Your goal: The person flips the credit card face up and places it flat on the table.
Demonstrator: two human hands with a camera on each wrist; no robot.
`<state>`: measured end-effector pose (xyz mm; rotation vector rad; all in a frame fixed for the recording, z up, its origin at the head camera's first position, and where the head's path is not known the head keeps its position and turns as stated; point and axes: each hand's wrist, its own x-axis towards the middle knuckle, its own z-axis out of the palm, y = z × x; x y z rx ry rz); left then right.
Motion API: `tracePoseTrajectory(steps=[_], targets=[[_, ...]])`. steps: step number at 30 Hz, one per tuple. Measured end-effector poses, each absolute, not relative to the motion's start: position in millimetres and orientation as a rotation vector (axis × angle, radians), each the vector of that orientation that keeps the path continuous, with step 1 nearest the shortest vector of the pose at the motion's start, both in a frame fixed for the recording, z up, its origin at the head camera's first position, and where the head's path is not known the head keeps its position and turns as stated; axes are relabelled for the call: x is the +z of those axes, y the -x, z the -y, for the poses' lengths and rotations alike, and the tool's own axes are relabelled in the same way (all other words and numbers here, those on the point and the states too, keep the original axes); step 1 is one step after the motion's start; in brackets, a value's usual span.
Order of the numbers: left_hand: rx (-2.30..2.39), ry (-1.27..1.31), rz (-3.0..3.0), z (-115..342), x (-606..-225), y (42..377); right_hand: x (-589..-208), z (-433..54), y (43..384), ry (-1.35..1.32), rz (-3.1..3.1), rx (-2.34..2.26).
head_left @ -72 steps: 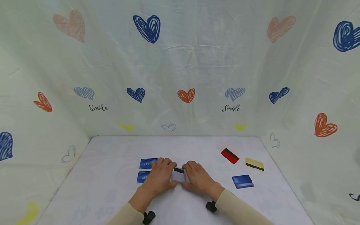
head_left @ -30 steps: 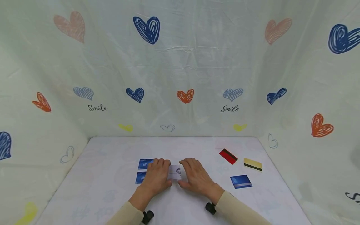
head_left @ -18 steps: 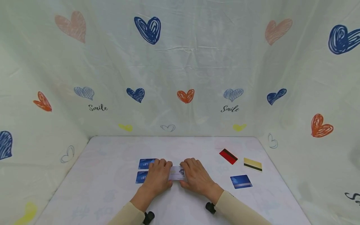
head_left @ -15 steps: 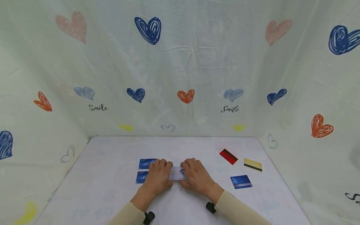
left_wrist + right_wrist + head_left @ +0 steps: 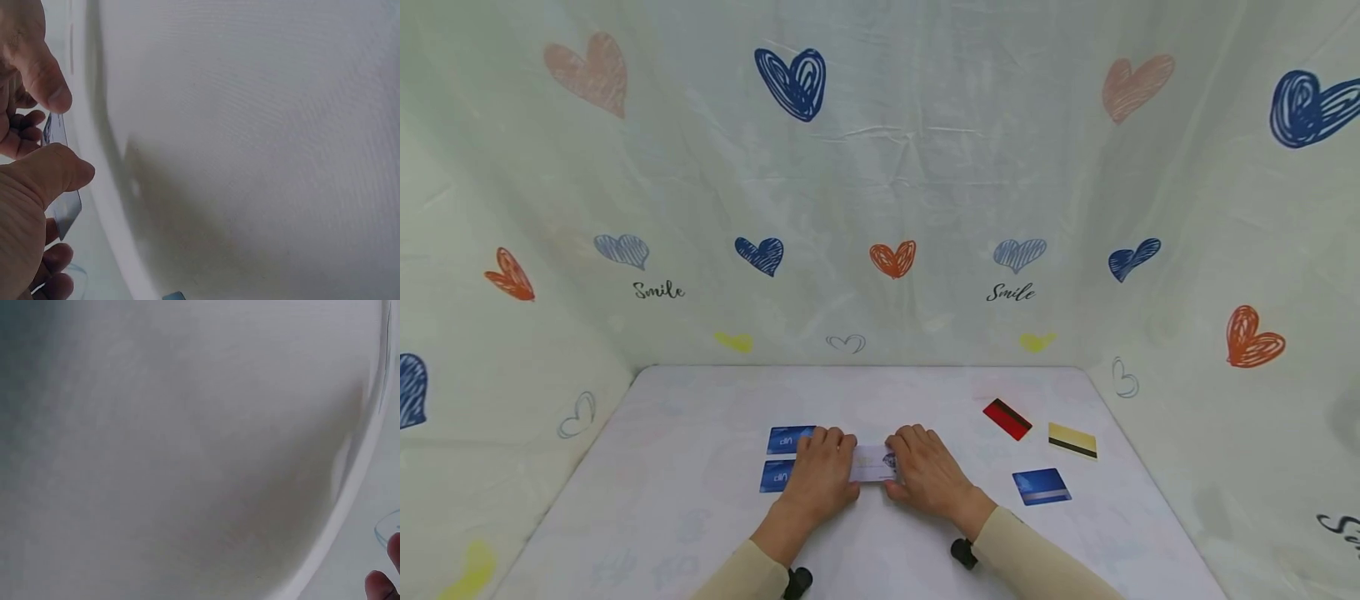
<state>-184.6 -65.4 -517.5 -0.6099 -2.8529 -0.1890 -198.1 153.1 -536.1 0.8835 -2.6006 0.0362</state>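
A white card (image 5: 871,464) with a dark round emblem near its right end is held level between the two hands, at the middle of the table. My left hand (image 5: 823,471) pinches its left end, thumb at the near side and fingers at the far side. At the other end, my right hand (image 5: 928,475) holds the card by thumb and fingers. The left wrist view has the card (image 5: 70,206) edge-on between both thumbs. Two blue cards, an upper one (image 5: 792,439) and a lower one (image 5: 777,476), lie left of the left hand, which partly covers them.
To the right on the white table (image 5: 880,558) lie a red card (image 5: 1007,419) with a black stripe, a yellow card (image 5: 1072,441) with a black stripe, and a blue card (image 5: 1042,487). A heart-print curtain (image 5: 895,167) rises behind the table.
Earlier the card showed a black stripe; now its emblem side is visible. The right hand was apart from the card a second ago and has since taken its right end.
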Motion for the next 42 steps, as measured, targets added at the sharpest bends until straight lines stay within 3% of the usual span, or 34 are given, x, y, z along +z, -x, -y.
tracePoseTrajectory(steps=[42], targets=[[-0.141,0.598,2.945,63.1,-529.4,187.3,-544.3,-151.4,206.4,-0.892,2.754,0.026]])
